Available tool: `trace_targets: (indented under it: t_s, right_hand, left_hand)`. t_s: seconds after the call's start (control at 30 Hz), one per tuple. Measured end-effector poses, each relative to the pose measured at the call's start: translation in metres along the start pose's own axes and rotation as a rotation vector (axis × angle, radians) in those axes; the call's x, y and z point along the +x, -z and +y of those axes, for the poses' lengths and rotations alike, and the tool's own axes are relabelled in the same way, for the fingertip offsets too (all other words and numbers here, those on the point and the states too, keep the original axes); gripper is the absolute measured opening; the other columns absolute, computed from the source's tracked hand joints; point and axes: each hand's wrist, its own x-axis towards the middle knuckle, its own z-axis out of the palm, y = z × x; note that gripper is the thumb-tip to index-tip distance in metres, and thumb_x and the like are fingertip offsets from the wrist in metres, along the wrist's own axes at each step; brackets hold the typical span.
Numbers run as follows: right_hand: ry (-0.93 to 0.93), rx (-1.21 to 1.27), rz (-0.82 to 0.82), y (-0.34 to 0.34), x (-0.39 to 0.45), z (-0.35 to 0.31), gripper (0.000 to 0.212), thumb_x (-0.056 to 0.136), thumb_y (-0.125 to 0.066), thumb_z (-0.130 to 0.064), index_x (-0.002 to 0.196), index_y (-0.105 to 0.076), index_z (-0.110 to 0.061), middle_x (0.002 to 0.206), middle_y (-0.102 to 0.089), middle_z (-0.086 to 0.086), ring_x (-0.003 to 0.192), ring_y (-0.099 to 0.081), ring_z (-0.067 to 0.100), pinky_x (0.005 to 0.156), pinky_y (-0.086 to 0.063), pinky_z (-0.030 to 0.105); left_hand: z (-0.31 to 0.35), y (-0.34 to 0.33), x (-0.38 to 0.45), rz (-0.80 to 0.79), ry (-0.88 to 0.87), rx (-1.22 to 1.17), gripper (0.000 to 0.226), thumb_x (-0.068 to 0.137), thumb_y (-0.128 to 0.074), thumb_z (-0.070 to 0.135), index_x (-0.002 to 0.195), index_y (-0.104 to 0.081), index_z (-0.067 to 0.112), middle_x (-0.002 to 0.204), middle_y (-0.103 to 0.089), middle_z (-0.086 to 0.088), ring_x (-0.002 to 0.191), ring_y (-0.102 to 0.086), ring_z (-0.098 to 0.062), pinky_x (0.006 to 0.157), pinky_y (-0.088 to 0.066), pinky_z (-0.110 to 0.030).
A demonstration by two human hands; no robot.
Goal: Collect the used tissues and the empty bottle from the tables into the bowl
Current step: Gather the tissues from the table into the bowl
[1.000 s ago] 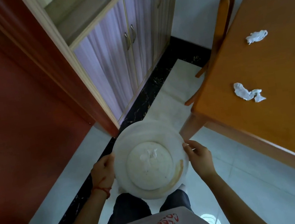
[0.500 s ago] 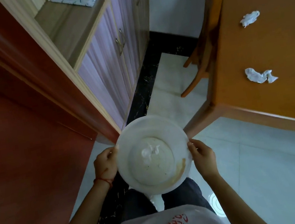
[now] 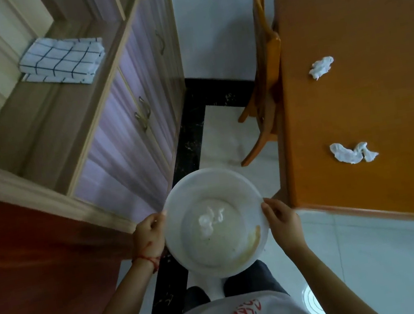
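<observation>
— What is the person holding?

— A white bowl [image 3: 215, 221], carried level in front of the body over the pale floor [image 3: 382, 264]. The left hand [image 3: 149, 233] is curled on the rim at its left side, thumb on top, and the right hand [image 3: 282, 219] is curled on the rim at the opposite side. A red string [image 3: 146, 260] circles the left wrist.

— Anything in the bowl?

— One crumpled tissue [image 3: 211, 220] lies near the middle of its bottom, and a brown smear [image 3: 253, 242] marks the inside wall on the lower right.

— And the rest of the tissues?

— Two lie on the orange wooden table [image 3: 382, 100] to the right, well apart from each other: a small wad [image 3: 321, 67] farther off and a longer twisted one [image 3: 353, 155] nearer the person. A wooden chair [image 3: 267, 64] is pushed against the table's left edge.

— What stands on the left?

— A cabinet [image 3: 125, 132] with pale doors, and a folded checked cloth [image 3: 62, 60] on its open shelf.
</observation>
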Motion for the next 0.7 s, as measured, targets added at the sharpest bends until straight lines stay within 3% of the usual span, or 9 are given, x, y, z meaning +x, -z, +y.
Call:
trace_targets:
  t_s: [0.13,0.3,0.4,0.57,0.7]
  right_hand:
    - [0.012,0.002,0.039,0.007,0.045,-0.013,0.022,0.092,-0.052,-0.021,0.108,-0.065,-0.012,0.08,-0.062,-0.017,0.071,-0.062,-0.005,0.056,-0.045,0.003]
    - [-0.041,-0.002,0.069,0.017,0.086,-0.022,0.023,0.092,-0.051,-0.027,0.109,-0.064,-0.017,0.087,-0.063,-0.012,0.079,-0.059,-0.002,0.066,-0.048,0.011]
    - [-0.072,-0.001,0.122,0.016,0.103,-0.023,0.023,0.092,-0.051,-0.027,0.108,-0.064,-0.017,0.088,-0.061,-0.016,0.079,-0.057,-0.006,0.062,-0.041,0.006]
    - [-0.162,0.052,0.25,0.007,0.12,-0.024,0.021,0.092,-0.052,-0.024,0.107,-0.064,-0.016,0.089,-0.062,-0.009,0.079,-0.057,-0.005,0.062,-0.041,0.008]
    - [-0.246,0.113,0.348,-0.005,0.125,-0.032,0.019,0.093,-0.049,-0.026,0.104,-0.064,-0.021,0.086,-0.06,-0.019,0.078,-0.057,-0.004,0.056,-0.042,0.007]
  left_hand:
    - [0.03,-0.017,0.037,-0.008,0.001,0.092,0.047,0.081,-0.052,0.043,0.052,-0.044,0.007,0.053,-0.042,-0.01,0.061,-0.039,-0.022,0.053,-0.029,-0.031]
    - [0.072,-0.038,0.077,-0.072,-0.014,0.095,0.045,0.089,-0.054,0.027,0.046,-0.043,0.02,0.048,-0.043,0.0,0.057,-0.039,-0.018,0.056,-0.031,-0.032]
    - [0.09,-0.05,0.107,-0.123,-0.048,0.125,0.041,0.089,-0.055,0.026,0.049,-0.047,0.019,0.052,-0.047,-0.004,0.06,-0.042,-0.02,0.056,-0.033,-0.032]
    - [0.115,-0.071,0.159,-0.238,-0.123,0.21,0.042,0.089,-0.054,0.028,0.049,-0.047,0.019,0.05,-0.048,0.001,0.054,-0.041,-0.012,0.053,-0.033,-0.029]
    - [0.133,-0.083,0.194,-0.328,-0.192,0.255,0.045,0.089,-0.055,0.026,0.045,-0.044,0.02,0.046,-0.047,0.004,0.05,-0.041,-0.008,0.05,-0.034,-0.026]
